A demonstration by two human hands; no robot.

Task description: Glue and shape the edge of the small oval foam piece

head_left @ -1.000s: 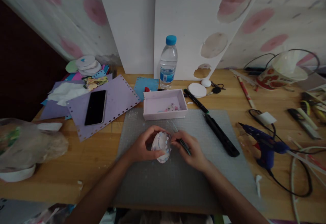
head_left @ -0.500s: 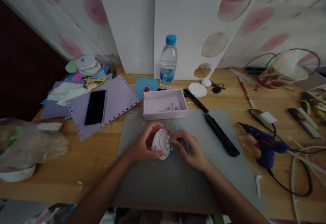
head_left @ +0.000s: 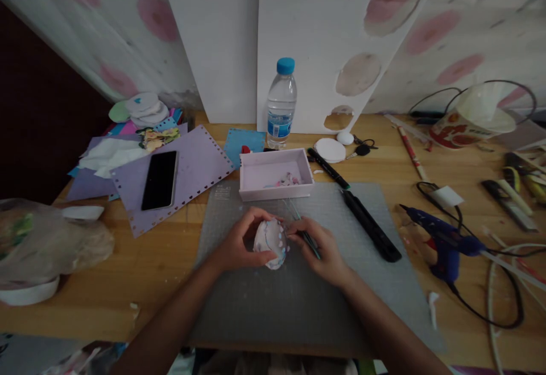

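Observation:
My left hand (head_left: 242, 242) grips a small round white piece (head_left: 268, 239) dotted with pink and blue bits, thumb in front and fingers behind it. Close to the right side of that piece, my right hand (head_left: 321, 250) is closed around a thin dark green tool (head_left: 313, 245). Its fingertips are pinched near the decorated edge; anything tiny between them is too small to make out. Just beyond the hands stands an open pale pink box (head_left: 275, 192) with small pink bits inside. Both hands are above a grey cutting mat (head_left: 273, 312).
Behind the box stands a water bottle (head_left: 281, 104). To the right lie a black cutter (head_left: 370, 226), a green-tipped marker (head_left: 328, 168) and a blue glue gun (head_left: 447, 241) with cables. A phone (head_left: 160, 180) rests on purple paper (head_left: 198, 161) at left, near a plastic bag (head_left: 51, 238).
The white piece has tilted slightly in my left hand, and its lower edge sits a little lower. My right hand has barely moved.

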